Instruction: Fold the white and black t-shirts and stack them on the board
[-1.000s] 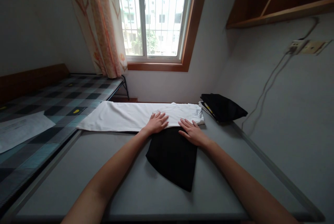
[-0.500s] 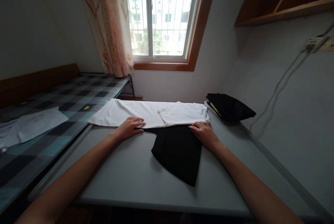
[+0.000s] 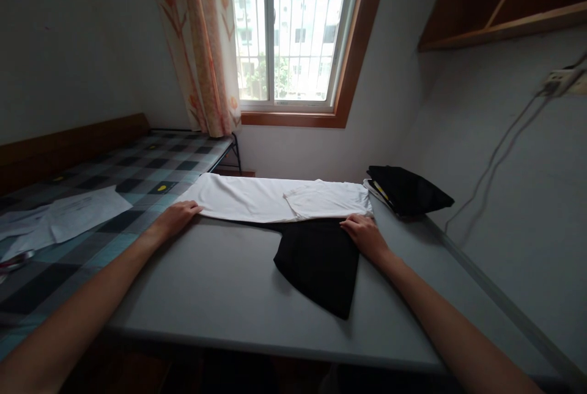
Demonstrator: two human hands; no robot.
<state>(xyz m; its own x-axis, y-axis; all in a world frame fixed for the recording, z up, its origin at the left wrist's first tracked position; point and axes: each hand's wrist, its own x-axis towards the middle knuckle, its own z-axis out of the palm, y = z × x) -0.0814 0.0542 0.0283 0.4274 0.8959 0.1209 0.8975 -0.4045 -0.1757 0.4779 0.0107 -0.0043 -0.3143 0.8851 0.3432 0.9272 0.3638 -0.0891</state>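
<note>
A folded shirt lies across the table, its long white part (image 3: 243, 197) at the back and a black, sleeve-shaped part (image 3: 318, 262) spread toward me. Whether the two parts are one garment is not fully clear. My left hand (image 3: 177, 220) is at the left end of the white near edge, fingertips closed on the cloth. At the right end, my right hand (image 3: 367, 238) has its fingers bent together on the edge where white meets black. A smaller white layer (image 3: 328, 199) rests on the right half.
A grey table (image 3: 220, 296) carries the cloth. Behind my right hand lies a pile of black folded cloth (image 3: 408, 191), near the wall. To the left, a bed with a checked cover (image 3: 114, 164) holds paper sheets (image 3: 87, 213). A window with a curtain (image 3: 206, 45) is ahead.
My left hand has slid left along the near edge of the white cloth to its left end. My right hand stays at the right end. The view has shifted slightly.
</note>
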